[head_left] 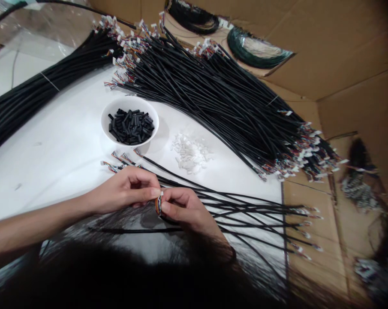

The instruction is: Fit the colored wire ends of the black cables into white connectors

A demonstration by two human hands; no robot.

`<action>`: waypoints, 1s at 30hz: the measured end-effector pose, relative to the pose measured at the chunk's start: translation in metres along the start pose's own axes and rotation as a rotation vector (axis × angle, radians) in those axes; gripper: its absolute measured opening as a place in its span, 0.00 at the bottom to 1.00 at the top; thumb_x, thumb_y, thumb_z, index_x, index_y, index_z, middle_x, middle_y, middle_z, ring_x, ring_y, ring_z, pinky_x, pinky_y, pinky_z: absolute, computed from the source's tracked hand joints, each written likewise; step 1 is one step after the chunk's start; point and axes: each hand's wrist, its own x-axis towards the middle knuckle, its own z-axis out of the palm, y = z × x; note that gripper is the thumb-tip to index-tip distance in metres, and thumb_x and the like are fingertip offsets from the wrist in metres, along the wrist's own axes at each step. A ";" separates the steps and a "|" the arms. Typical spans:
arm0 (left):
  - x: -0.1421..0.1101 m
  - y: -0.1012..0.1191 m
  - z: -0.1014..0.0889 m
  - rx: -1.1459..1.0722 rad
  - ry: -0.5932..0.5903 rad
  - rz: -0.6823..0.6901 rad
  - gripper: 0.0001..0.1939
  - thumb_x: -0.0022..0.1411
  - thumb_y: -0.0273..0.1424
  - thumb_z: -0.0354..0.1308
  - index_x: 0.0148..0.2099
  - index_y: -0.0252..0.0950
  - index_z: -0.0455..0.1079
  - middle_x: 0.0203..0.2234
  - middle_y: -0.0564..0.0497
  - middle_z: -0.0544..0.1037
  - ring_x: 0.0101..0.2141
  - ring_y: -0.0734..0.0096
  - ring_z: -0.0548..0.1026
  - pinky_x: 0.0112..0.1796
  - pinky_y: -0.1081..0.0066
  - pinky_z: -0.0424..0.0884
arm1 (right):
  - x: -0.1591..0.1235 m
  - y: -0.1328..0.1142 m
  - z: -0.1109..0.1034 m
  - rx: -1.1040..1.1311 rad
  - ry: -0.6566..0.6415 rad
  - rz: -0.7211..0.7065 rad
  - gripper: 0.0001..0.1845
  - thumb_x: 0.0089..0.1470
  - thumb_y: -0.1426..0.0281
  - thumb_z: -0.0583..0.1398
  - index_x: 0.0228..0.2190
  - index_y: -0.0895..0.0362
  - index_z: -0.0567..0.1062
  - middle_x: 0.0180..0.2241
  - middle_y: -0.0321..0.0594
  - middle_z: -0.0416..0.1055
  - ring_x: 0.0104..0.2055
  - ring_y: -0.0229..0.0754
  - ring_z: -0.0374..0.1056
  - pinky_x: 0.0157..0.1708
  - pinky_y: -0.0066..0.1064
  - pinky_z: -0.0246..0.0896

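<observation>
- Heat-shrink sleeves (131, 127) in a bowl (128, 102), on a sheet (52, 141)
- Connector housings (190, 153) right of the bowl
- Cable bundle (209, 94) behind both
- Cardboard (351, 56) right of the sheet

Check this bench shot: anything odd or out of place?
Dark strands, apparently hair, hang across the bottom of the view, hiding part of the black cables near the left hand and right hand. Also, loose small white plastic pieces lie on the white sheet, unlike the black sleeves in the white bowl.
</observation>
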 end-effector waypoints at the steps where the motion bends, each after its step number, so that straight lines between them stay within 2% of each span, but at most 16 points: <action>1: 0.000 0.000 0.000 0.002 0.001 -0.002 0.19 0.63 0.42 0.61 0.29 0.30 0.71 0.17 0.57 0.65 0.19 0.81 0.59 0.20 0.80 0.55 | 0.000 0.000 0.001 0.001 0.007 0.001 0.18 0.44 0.59 0.72 0.24 0.59 0.74 0.22 0.33 0.66 0.23 0.32 0.54 0.25 0.27 0.47; 7: 0.000 0.000 0.000 0.004 0.008 -0.005 0.19 0.62 0.43 0.62 0.30 0.30 0.71 0.17 0.57 0.66 0.18 0.81 0.60 0.20 0.80 0.56 | 0.002 0.001 0.002 0.014 0.008 -0.001 0.19 0.42 0.58 0.73 0.24 0.59 0.74 0.21 0.32 0.65 0.22 0.32 0.53 0.24 0.27 0.45; 13: 0.000 -0.002 -0.002 -0.023 -0.009 0.013 0.15 0.64 0.38 0.61 0.31 0.30 0.72 0.17 0.57 0.66 0.18 0.82 0.60 0.20 0.81 0.56 | 0.002 0.001 0.000 0.012 -0.012 0.007 0.18 0.43 0.59 0.72 0.24 0.59 0.74 0.20 0.30 0.64 0.21 0.31 0.50 0.22 0.27 0.42; 19: 0.000 -0.003 -0.002 -0.042 -0.021 0.030 0.13 0.65 0.35 0.60 0.31 0.31 0.73 0.17 0.57 0.66 0.19 0.82 0.60 0.20 0.82 0.56 | 0.002 0.002 -0.001 0.011 -0.023 0.009 0.18 0.45 0.59 0.72 0.24 0.59 0.74 0.21 0.31 0.64 0.21 0.30 0.51 0.23 0.27 0.42; 30: 0.000 -0.004 -0.003 -0.046 -0.031 0.018 0.14 0.65 0.35 0.60 0.31 0.30 0.72 0.18 0.56 0.67 0.19 0.82 0.60 0.20 0.82 0.56 | 0.003 0.004 -0.001 0.041 -0.006 -0.002 0.18 0.44 0.60 0.72 0.23 0.59 0.74 0.21 0.31 0.64 0.22 0.30 0.51 0.23 0.26 0.43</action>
